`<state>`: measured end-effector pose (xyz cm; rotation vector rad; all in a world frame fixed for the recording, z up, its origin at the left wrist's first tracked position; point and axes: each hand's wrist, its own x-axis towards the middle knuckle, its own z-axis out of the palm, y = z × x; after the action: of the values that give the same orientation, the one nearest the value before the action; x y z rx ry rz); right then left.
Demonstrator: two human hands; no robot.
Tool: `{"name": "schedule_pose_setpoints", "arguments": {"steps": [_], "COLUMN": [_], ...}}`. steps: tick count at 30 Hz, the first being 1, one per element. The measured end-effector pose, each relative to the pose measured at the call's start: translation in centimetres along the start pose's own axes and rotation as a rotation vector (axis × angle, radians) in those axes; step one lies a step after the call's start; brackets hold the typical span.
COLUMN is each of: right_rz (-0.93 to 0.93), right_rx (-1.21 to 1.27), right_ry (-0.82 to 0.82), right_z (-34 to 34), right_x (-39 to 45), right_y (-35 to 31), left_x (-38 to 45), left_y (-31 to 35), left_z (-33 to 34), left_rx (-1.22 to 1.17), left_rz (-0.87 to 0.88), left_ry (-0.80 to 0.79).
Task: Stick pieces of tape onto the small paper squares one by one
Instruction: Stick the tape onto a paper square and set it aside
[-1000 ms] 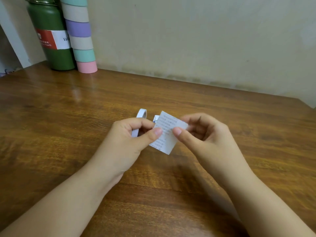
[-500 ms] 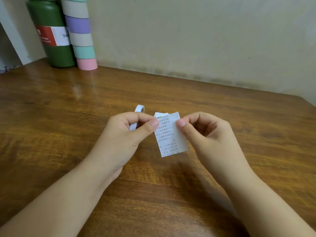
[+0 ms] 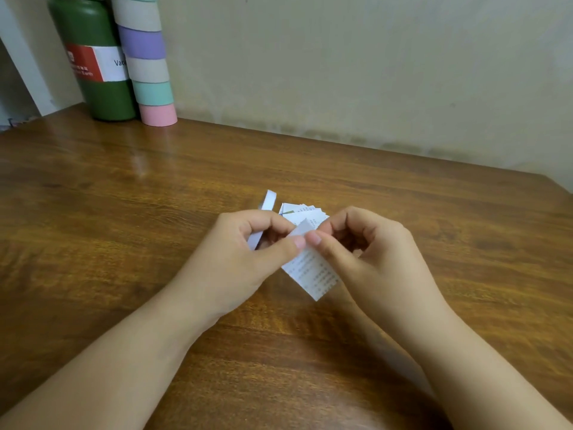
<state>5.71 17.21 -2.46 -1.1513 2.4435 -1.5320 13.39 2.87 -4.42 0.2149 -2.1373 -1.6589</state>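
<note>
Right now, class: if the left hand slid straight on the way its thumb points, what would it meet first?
The left hand points its thumb rightward, so it would first meet the right hand, whose thumb tip is almost against it on the printed paper square that both pinch.

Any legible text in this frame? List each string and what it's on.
"Vac", cut off by the stack of tape rolls: white part of the label on the green bottle.
"Earth", faint: red part of the same label; the lines above it are too blurred.
Printed rows on the paper square pinched by both hands: too small to read.
</note>
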Motion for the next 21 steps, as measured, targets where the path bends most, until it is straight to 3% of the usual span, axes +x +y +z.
{"name": "schedule_pose_setpoints", "arguments": {"steps": [6, 11, 21], "right_rz": [0.093, 0.126, 0.156], "right_rx": [0.111, 0.276, 0.263], "right_ry": [-0.041, 0.065, -0.008], "right_z": [-0.1, -0.4, -0.2], "right_x": [0.1, 0.4, 0.3], "right_y": [0.4, 0.8, 1.0], "left_x": [0.3, 0.1, 0.3], "left_y": [0.2, 0.2, 0.1], "left_z": [-0.1, -0.2, 0.0], "left_rx": [-0.173, -0.100, -0.130], "left_rz": [-0.051, -0.041, -0.056], "left_ry": [0.198, 0.144, 0.208]}}
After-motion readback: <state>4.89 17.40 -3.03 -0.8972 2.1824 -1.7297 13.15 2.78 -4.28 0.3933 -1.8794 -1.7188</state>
